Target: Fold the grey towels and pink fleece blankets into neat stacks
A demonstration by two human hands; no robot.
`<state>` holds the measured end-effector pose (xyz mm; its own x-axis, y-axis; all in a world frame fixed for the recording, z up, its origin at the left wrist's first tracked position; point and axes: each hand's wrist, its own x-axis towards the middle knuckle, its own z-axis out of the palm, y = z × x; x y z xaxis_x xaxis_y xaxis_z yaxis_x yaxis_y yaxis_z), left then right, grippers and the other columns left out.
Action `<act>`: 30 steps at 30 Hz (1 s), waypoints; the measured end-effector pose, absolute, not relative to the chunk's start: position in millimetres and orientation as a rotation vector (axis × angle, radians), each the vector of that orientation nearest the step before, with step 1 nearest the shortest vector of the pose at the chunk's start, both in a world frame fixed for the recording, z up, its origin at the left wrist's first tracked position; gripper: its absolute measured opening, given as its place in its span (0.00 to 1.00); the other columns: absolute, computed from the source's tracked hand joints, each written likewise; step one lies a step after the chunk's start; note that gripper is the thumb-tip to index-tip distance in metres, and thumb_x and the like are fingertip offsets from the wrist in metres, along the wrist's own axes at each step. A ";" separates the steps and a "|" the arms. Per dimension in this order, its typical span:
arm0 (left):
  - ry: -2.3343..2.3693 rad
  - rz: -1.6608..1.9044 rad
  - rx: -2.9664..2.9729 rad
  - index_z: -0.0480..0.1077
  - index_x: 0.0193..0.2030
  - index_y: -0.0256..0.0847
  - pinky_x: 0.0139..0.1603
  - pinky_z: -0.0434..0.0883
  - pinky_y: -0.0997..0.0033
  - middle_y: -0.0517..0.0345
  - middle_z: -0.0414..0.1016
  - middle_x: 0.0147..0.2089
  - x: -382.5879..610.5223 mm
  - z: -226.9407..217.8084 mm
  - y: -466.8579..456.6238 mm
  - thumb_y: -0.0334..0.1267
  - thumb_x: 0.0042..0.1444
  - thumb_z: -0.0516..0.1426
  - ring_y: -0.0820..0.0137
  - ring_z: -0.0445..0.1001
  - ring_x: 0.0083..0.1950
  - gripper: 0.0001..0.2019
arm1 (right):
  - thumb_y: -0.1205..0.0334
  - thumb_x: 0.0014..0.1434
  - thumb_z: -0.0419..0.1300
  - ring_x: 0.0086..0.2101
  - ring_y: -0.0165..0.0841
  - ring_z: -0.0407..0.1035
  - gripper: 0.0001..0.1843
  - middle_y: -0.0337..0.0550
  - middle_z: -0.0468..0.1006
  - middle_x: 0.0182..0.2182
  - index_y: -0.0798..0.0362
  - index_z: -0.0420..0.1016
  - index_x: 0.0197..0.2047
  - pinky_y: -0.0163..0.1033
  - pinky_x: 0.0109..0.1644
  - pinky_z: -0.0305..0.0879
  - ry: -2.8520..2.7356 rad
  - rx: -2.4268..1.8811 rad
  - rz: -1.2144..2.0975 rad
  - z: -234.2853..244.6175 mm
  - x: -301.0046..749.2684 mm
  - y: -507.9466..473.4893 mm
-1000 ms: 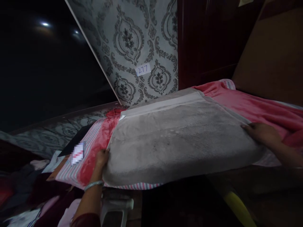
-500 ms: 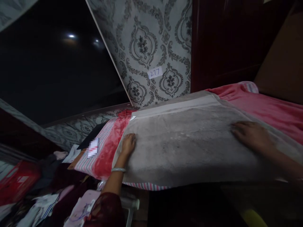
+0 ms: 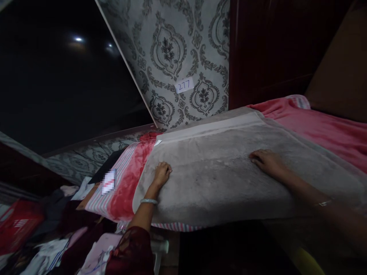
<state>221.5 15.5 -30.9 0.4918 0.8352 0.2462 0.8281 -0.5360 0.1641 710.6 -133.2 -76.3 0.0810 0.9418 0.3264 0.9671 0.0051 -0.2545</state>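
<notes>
A grey plush blanket lies spread out, with a paler band along its far edge and a small white tag at its far left corner. My left hand rests on its left part, fingers slightly bent and holding nothing. A pale bangle circles that wrist. On the right part of the blanket lies my right hand, open with the fingers stretched toward the left. Beneath the grey blanket, a red and pink cloth with striped borders shows at the left, and pink cloth shows at the right.
Behind the blanket is a patterned wall bearing a paper label marked 277. A large dark screen leans at the left. Heaped clothes and a red box sit at the lower left. A dark red panel stands at the back right.
My right hand has slid left across the blanket, toward its middle. My left hand has shifted slightly right, its fingers now more bent. The view has moved a little.
</notes>
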 end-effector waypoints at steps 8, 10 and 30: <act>1.413 0.538 2.750 0.72 0.41 0.41 0.51 0.66 0.60 0.48 0.75 0.46 219.2 -33.7 17.4 0.38 0.59 0.56 0.58 0.70 0.50 0.06 | 0.64 0.62 0.49 0.42 0.43 0.70 0.14 0.50 0.79 0.38 0.52 0.77 0.38 0.46 0.47 0.62 -1.799 -2.022 -0.135 -74.4 702.5 -128.4; 1.385 0.540 2.763 0.71 0.37 0.42 0.49 0.67 0.60 0.50 0.76 0.41 220.0 -34.0 22.0 0.38 0.59 0.55 0.58 0.70 0.47 0.05 | 0.64 0.62 0.52 0.42 0.43 0.70 0.12 0.50 0.79 0.39 0.52 0.77 0.39 0.45 0.47 0.62 -1.760 -2.020 -0.133 -74.1 700.7 -128.8; 1.566 1.031 2.820 0.62 0.30 0.45 0.40 0.69 0.58 0.48 0.73 0.30 223.7 -41.4 23.8 0.35 0.60 0.46 0.57 0.73 0.36 0.09 | 0.66 0.64 0.50 0.37 0.40 0.67 0.09 0.48 0.76 0.32 0.51 0.69 0.33 0.42 0.44 0.60 -1.478 -1.805 -0.358 -77.2 694.1 -131.3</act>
